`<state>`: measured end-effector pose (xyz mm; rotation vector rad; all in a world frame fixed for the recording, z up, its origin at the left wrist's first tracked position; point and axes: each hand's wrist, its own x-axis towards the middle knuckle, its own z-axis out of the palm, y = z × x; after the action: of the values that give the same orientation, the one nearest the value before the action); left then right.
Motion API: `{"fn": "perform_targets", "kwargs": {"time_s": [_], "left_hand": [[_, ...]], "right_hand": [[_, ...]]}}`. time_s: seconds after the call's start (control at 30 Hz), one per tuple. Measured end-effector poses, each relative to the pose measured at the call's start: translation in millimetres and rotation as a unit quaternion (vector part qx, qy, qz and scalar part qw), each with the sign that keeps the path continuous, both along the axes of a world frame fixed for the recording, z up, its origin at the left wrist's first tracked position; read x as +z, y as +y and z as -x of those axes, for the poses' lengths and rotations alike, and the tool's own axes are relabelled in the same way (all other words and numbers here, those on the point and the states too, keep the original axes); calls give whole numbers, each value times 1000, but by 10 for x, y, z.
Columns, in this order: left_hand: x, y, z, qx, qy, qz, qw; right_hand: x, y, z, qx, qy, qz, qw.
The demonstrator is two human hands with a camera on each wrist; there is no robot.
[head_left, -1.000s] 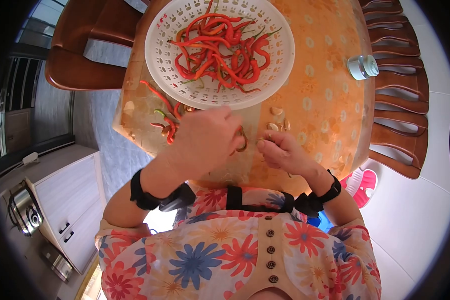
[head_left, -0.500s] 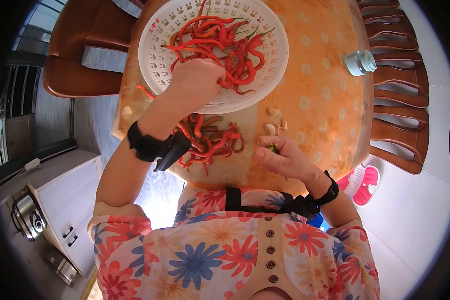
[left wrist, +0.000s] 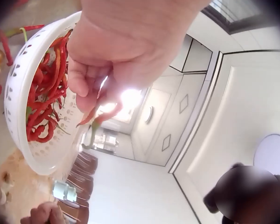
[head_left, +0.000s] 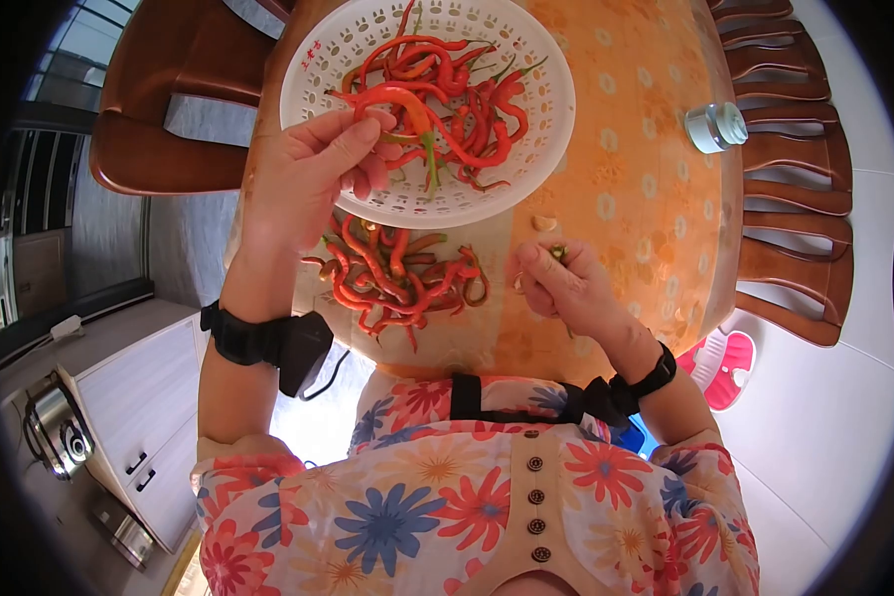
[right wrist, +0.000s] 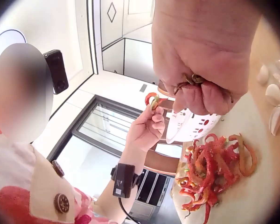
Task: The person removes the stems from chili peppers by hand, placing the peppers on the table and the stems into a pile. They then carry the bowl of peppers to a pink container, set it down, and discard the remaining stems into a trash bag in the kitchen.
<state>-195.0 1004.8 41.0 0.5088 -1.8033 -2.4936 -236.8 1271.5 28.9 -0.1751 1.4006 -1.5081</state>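
My left hand (head_left: 318, 174) pinches red chili peppers (head_left: 392, 92) near their green stems, over the left side of the white plastic colander (head_left: 558, 124). In the left wrist view, the held chili peppers (left wrist: 108, 114) hang below the fingertips beside the colander (left wrist: 43, 161). More red chilies (head_left: 467, 124) lie tangled inside it. Nearer to me, a heap of chili peppers (head_left: 397, 278) rests on the table. My right hand (head_left: 574, 288) stays to the right of this heap, its fingers curled round several small green-brown stems (right wrist: 192, 80).
Garlic cloves (right wrist: 274, 94) lie on the tabletop by my right hand. A lidded glass jar (head_left: 717, 127) stands near the right table edge, with wooden chairs (head_left: 795, 283) beyond. Another brown chair (head_left: 159, 149) is at the left edge.
My left hand went from above the table heap into the colander, then drew back left with chili peppers between its fingers. The right hand, still holding stems, has shifted slightly forward.
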Motion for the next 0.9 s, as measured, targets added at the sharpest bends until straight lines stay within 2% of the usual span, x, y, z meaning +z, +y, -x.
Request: {"fn": "perform_targets", "kwargs": {"time_s": [0.1, 0.17, 0.3, 0.37, 0.4, 0.47, 0.53, 0.57, 0.6, 0.63, 0.67, 0.73, 0.8, 0.83, 0.9], "left_hand": [[53, 152, -118, -5, -8, -17, 1000], [136, 299, -218, -43, -53, 4, 998], [30, 596, -480, -78, -28, 11, 997], [-10, 647, -570, -114, -4, 82, 990], [7, 639, -585, -113, -5, 81, 990], [92, 603, -604, -141, 35, 189, 971], [134, 591, -594, -131, 44, 211, 968], [145, 593, -590, -121, 54, 233, 963], [146, 601, -591, -119, 54, 233, 964], [139, 617, -592, -169, 53, 283, 943], [126, 642, -594, -217, 52, 330, 917], [57, 721, -612, -211, 62, 343, 913], [49, 741, -612, -228, 103, 414, 875], [48, 734, -609, -228, 103, 414, 875], [43, 701, -596, -275, 93, 329, 899]], "right_hand": [[75, -102, 33, -39, -3, 14, 999], [143, -169, 19, -56, -10, 24, 998], [187, -226, -70, 3, -37, 25, 999], [168, -209, -97, 20, -44, 18, 999], [139, -175, -97, 41, -23, 3, 999], [100, -111, -91, 63, -3, -11, 998], [82, -75, -89, 134, 93, -50, 985], [72, -82, -109, 136, 94, -49, 985], [66, -89, -134, 164, 145, -37, 975], [64, -99, -150, 190, 196, -24, 962], [85, -116, -153, 192, 197, -24, 961], [142, -142, -155, 259, 272, -58, 925], [87, -112, -192, 259, 291, -50, 920], [69, -95, -209, 259, 310, -43, 914], [107, -69, -206, 266, 295, -18, 917]]}}
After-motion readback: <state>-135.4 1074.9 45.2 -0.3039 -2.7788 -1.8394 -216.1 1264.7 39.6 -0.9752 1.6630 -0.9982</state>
